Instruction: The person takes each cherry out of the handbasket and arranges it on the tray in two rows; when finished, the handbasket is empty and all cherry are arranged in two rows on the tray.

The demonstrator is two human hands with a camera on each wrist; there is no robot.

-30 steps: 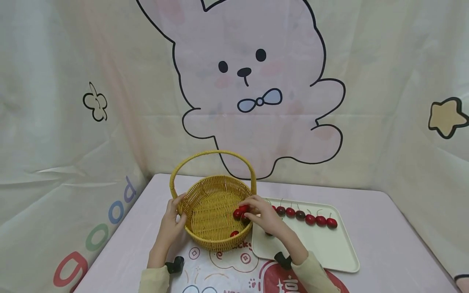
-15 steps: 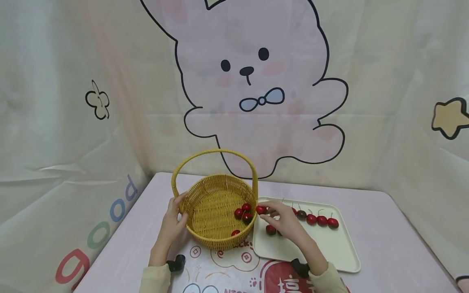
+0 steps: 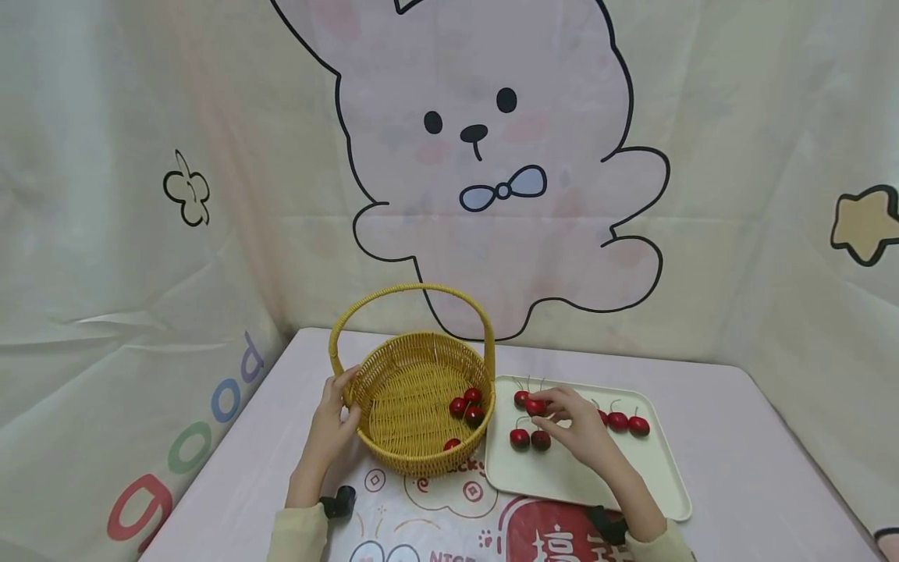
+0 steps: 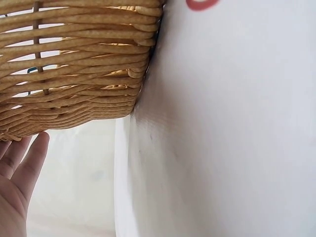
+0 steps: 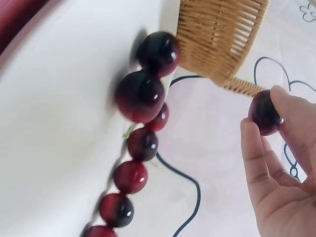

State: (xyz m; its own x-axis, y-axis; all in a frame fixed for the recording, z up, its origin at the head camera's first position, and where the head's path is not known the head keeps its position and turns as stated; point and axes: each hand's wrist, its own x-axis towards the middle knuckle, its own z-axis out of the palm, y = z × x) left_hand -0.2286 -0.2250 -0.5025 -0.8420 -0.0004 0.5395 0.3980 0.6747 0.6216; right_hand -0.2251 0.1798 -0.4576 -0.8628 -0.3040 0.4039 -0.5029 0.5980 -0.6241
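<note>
My left hand (image 3: 333, 414) rests against the left side of a yellow wicker basket (image 3: 421, 470), its fingertips at the rim beside the handle. In the left wrist view, straight fingers (image 4: 30, 165) touch the outside of the woven wall. Over a white tray (image 3: 597, 480), my right hand (image 3: 579, 425) pinches a dark red cherry (image 5: 265, 112) between thumb and fingertips. Several cherries (image 3: 618, 422) stand in a row along the tray's far side, partly hidden by this hand. Two more cherries (image 3: 520, 439) sit nearer the front. Inside the basket lie several cherries (image 3: 473, 406) at the right.
The basket's tall arched handle (image 3: 414, 287) rises above its rim. The basket's right side stands close by the tray's left edge. A printed mat (image 3: 449, 531) covers the front of the table. Behind hangs a cloth backdrop (image 3: 477, 257) with a cartoon animal.
My right hand has moved right, from over the basket to over the tray, with a cherry between its fingertips. The left hand stays at the basket.
</note>
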